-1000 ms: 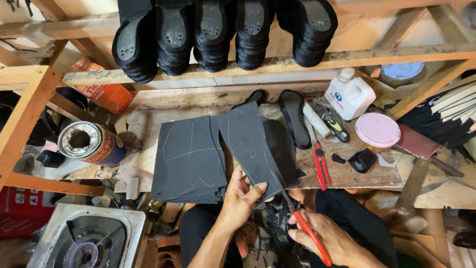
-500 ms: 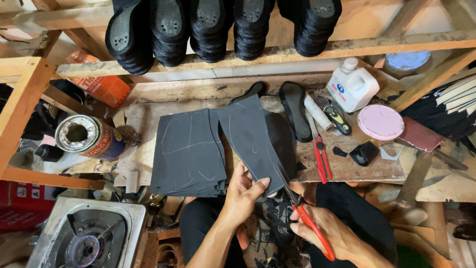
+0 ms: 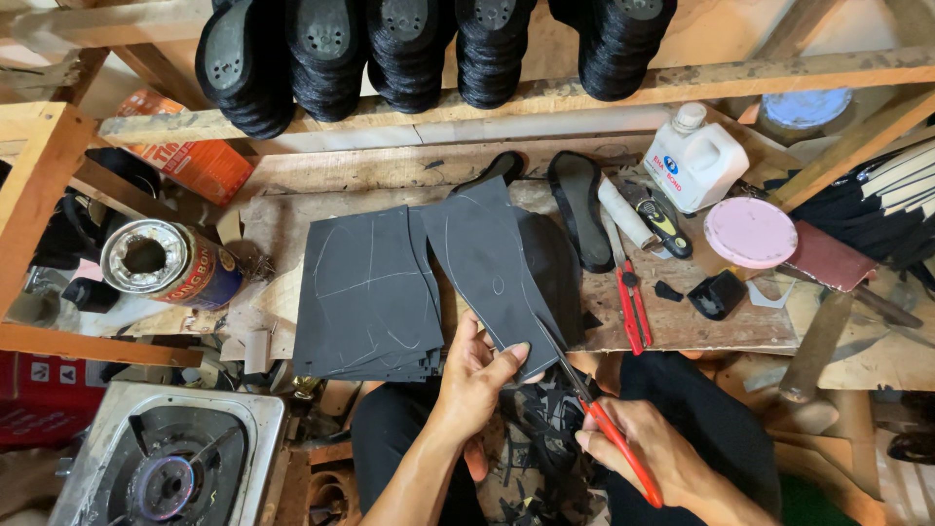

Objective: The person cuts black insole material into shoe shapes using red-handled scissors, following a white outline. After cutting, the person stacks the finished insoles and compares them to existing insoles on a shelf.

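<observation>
My left hand grips the near end of a dark rubber sheet piece marked with a chalk sole outline, holding it up over the bench edge. My right hand holds red-handled scissors, with the blades in the sheet's near right edge beside my left fingers. A stack of dark rubber sheets with chalk lines lies flat on the wooden workbench, just left of the held piece. Black offcuts lie in my lap below the hands.
Stacks of black soles fill the shelf above. A tin can lies on its side at left, a gas burner bottom left. A white glue jug, pink lid, red pliers and a black insole sit at right.
The scissors have worked a little further along the sheet's right edge, and my left hand has shifted its grip slightly. The view has tilted a bit.
</observation>
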A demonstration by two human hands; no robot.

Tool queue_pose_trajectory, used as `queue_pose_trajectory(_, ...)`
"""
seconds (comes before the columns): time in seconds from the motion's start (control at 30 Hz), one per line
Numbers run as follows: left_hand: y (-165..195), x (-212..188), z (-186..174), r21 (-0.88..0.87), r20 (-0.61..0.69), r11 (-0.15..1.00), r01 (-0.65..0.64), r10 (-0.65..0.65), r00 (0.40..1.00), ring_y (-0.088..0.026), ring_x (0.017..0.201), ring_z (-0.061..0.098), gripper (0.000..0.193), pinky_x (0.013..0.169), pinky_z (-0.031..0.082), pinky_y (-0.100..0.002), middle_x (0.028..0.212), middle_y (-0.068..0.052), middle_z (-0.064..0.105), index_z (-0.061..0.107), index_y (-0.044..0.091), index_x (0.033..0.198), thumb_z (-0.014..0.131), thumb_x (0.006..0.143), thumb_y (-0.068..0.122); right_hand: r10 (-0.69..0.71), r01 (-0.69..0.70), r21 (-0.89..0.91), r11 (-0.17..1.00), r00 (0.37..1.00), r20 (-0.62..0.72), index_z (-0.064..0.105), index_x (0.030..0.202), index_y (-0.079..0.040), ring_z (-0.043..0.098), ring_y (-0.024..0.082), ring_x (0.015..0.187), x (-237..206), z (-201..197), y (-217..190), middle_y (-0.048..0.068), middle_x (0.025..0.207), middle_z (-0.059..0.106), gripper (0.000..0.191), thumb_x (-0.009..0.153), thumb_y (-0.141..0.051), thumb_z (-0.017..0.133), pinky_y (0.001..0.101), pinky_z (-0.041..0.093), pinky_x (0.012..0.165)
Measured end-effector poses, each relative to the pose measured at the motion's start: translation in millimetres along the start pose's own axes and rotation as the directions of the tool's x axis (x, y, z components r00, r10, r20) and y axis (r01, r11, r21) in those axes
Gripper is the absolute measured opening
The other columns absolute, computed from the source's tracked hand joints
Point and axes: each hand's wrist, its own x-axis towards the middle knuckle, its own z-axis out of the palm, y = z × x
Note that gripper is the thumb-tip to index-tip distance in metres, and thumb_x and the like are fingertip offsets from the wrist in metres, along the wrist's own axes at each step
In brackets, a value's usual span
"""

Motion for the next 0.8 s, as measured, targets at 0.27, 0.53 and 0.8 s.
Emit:
queue_pose_trajectory(0.27,4,8,-4,0.039,0.017,0.999,-0.03,0.029,0.999,-0.017,0.106,0.065,0.07,0.087,0.055,-0.03,0.125,-0.012,0.066,0.037,0.009,0.151,0.065,0.09,-0.008,-0.061,0.058,-0.075,0.995,0.998,-0.033,0.067,0.074,-0.003,0.056,0.015,0.051,-4,0,6,0.004,0.055,0.059,0.027,0.083,-0.027,0.075,0.0337,0.049,0.053)
queue_pose_trajectory(0.53,7,6,0,0.116,0.023,0.993,-0.015,0.012,1.0,-0.014,0.101,0.068,0.07,0.078,0.058,-0.025,0.124,-0.01,0.067,0.039,0.009,0.154,0.064,0.092,-0.009,-0.006,0.005,-0.066,0.998,1.0,-0.017,0.071,0.084,-0.005,0.062,0.017,0.06,2,4,0,0.004,0.063,0.064,0.028,0.083,-0.034,0.072,0.0338,0.053,0.061)
queue_pose_trajectory(0.8,0,1,-1,0.154,-0.013,0.986,0.057,-0.056,0.998,-0.012,0.089,0.066,0.07,0.063,0.053,-0.024,0.119,-0.008,0.068,0.039,0.012,0.153,0.065,0.09,-0.005,-0.078,0.074,-0.116,0.99,0.997,-0.024,0.07,0.08,-0.003,0.063,0.017,0.06,0,7,9,0.005,0.064,0.063,0.028,0.083,-0.031,0.07,0.0349,0.052,0.061)
